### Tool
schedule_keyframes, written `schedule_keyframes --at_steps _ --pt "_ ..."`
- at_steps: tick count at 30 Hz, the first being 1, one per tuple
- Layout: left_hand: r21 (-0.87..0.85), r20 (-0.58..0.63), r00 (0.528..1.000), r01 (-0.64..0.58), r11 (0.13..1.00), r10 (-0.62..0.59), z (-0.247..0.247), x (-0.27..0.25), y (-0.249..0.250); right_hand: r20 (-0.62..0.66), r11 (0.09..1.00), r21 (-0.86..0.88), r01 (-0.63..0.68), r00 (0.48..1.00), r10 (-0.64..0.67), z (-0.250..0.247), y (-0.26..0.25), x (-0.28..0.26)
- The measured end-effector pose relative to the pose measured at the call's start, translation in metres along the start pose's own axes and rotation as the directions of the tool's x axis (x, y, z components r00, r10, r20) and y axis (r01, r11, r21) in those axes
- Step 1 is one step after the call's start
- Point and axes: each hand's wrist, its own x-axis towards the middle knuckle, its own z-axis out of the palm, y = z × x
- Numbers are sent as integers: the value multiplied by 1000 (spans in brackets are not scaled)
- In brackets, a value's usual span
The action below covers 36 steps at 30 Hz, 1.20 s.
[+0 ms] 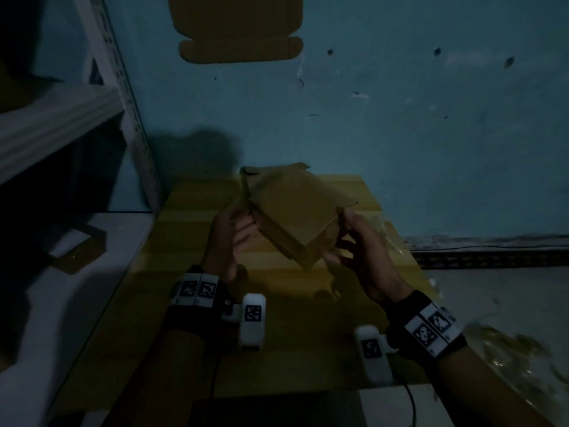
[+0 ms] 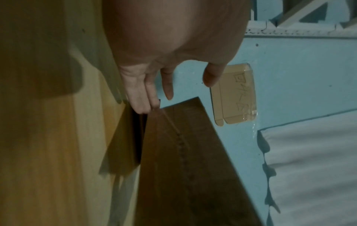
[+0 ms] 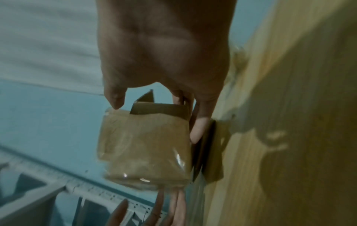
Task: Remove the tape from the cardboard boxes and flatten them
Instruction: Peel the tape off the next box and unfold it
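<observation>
A small brown cardboard box [image 1: 292, 217], wrapped in clear tape, is held tilted above the yellow wooden table [image 1: 184, 248]. My right hand [image 1: 345, 232] pinches its right end: in the right wrist view the thumb lies on the taped face of the box [image 3: 144, 145] and the fingers [image 3: 198, 131] lie behind it. My left hand [image 1: 243, 223] has straight fingers [image 2: 141, 97] that touch the edge of the box [image 2: 183, 152] on its left side. A loose flap sticks up at the box's far end.
A flattened cardboard box [image 1: 237, 29] is taped to the blue wall. A white metal rack [image 1: 61, 127] stands at the left, a small cardboard piece [image 1: 77, 248] lies on the white surface below it. Crumpled clear tape [image 1: 517, 349] lies at the right.
</observation>
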Motion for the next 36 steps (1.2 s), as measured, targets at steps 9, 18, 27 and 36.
schedule_keyframes --at_steps 9,18,27,36 --pt "90 190 975 -133 987 114 -7 7 -3 102 996 80 -39 994 31 -2 22 27" --pt "104 168 938 -324 940 304 -15 13 -3 84 995 101 -9 996 0 -1 27 39" --pt "120 183 917 -379 918 355 -20 21 -4 19 963 260 -77 997 75 -6 27 43" --pt "234 179 880 -472 850 440 -25 29 -12 84 873 481 -83 995 49 -11 22 43"
